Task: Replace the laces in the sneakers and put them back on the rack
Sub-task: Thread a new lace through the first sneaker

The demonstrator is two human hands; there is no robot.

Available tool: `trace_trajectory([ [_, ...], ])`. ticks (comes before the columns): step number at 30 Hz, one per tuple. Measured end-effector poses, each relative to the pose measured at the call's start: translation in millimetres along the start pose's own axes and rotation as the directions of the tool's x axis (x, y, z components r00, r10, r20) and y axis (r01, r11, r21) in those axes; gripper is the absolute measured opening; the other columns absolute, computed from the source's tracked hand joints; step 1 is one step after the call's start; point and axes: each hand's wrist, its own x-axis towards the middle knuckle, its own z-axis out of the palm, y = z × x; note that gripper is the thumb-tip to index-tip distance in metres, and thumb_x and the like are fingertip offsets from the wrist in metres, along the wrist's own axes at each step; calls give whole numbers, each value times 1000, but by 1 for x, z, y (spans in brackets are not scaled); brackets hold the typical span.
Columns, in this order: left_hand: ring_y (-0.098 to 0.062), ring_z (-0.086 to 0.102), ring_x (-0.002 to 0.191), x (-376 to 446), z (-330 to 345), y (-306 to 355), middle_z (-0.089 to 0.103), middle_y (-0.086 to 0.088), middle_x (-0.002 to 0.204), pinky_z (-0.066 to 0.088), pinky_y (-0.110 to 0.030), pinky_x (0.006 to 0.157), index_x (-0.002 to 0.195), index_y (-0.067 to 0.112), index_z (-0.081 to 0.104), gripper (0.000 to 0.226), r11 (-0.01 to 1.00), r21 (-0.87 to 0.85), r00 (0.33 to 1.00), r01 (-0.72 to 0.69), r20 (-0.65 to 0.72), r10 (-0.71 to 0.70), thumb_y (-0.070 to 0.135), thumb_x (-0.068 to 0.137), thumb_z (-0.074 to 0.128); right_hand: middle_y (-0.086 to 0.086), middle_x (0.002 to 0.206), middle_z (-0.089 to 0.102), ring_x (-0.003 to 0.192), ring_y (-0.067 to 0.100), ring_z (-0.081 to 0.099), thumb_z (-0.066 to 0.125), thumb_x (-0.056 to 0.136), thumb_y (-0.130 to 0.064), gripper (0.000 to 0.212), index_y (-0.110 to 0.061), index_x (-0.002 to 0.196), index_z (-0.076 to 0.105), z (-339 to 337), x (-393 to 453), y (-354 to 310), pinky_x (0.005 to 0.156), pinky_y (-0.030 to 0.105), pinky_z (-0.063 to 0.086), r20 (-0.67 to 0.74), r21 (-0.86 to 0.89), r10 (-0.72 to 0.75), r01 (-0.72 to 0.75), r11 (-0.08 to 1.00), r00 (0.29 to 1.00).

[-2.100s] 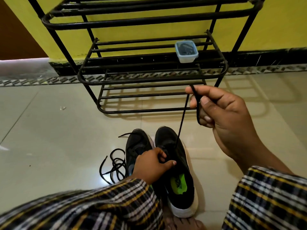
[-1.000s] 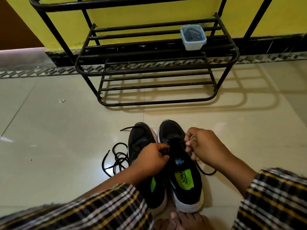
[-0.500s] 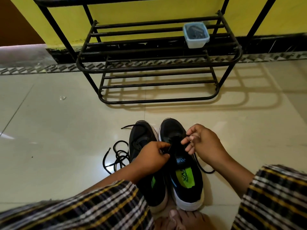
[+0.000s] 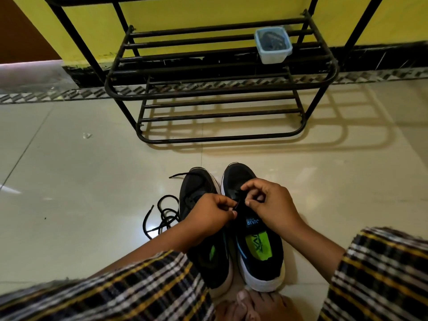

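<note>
With the long pull finished, the lace [image 4: 236, 206] is now pinched by both hands, left [image 4: 208, 218] and right [image 4: 269, 205], over the right sneaker [image 4: 257, 249] near the rack [image 4: 220, 93], so threading can proceed.

Rack [image 4: 220, 93] top cropped (tub [image 4: 273, 46] contents unclear)

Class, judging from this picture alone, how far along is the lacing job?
Done: a loose lace lies on the floor. In hand: left hand and right hand both pinch a lace at the right sneaker. Left: finishing both sneakers and returning them to the rack.
</note>
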Motion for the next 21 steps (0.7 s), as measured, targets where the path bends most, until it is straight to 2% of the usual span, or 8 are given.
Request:
trace_trajectory([
  [3, -26, 67, 85, 1, 1, -3, 72, -19, 93, 53, -40, 89, 92, 18, 73, 19, 1000, -28, 1000, -1, 4, 1, 2, 86, 64, -12, 63, 61, 66, -4, 56, 69, 76, 1, 31, -27, 88, 63, 3, 0, 3, 67, 15, 39, 5, -46, -11, 11, 999, 1000],
  [6, -19, 66, 82, 1, 2, -2, 72, -17, 92, 53, -36, 88, 87, 21, 72, 23, 999, -52, 1000, 3, 5, -3, 0, 86, 63, -11, 66, 64, 73, 5, 61, 69, 76, 0, 33, -29, 87, 60, 6, 1, 5, 67, 15, 41, -10, -49, 2, -2, 999, 1000],
  [9, -17, 66, 80, 1, 2, -2, 72, -16, 91, 54, -35, 86, 84, 24, 72, 25, 998, -65, 1000, -2, 7, 2, 0, 86, 63, -10, 66, 64, 73, 4, 62, 70, 75, -1, 34, -32, 83, 58, 7, 0, 7, 67, 14, 40, -27, -26, 9, -10, 1000, 1000],
  [13, -15, 66, 79, 0, 2, -4, 71, -9, 87, 54, -31, 84, 90, 21, 71, 21, 999, -40, 1000, -8, 2, 8, 2, 87, 63, -8, 65, 64, 71, 5, 61, 70, 74, 0, 35, -32, 77, 55, 10, -1, 8, 67, 16, 41, -44, 5, 19, -19, 1000, 999],
  [16, -15, 66, 81, 3, 3, -7, 72, -13, 92, 54, -31, 84, 98, 15, 72, 18, 1000, -27, 1000, -16, 5, 16, 4, 87, 64, -7, 64, 64, 71, 7, 61, 70, 74, 0, 34, -30, 76, 54, 12, 1, 8, 66, 17, 40, -54, 6, 29, -29, 1000, 998],
  [19, -17, 67, 89, 7, 3, -10, 72, -11, 98, 53, -31, 90, 110, 9, 70, 25, 999, 37, 1000, -8, -14, 9, 9, 85, 67, -5, 65, 62, 71, 14, 61, 70, 74, -1, 33, -29, 71, 52, 14, 1, 10, 65, 24, 44, -49, -14, 29, -29, 999, 998],
  [21, -19, 68, 92, 7, 4, -12, 72, -10, 98, 53, -34, 91, 109, 10, 70, 25, 998, 63, 1000, -12, -15, 13, 14, 85, 69, -5, 66, 62, 71, 16, 62, 72, 74, -3, 32, -28, 69, 52, 15, 1, 11, 65, 28, 46, -42, -29, 27, -28, 999, 999],
])
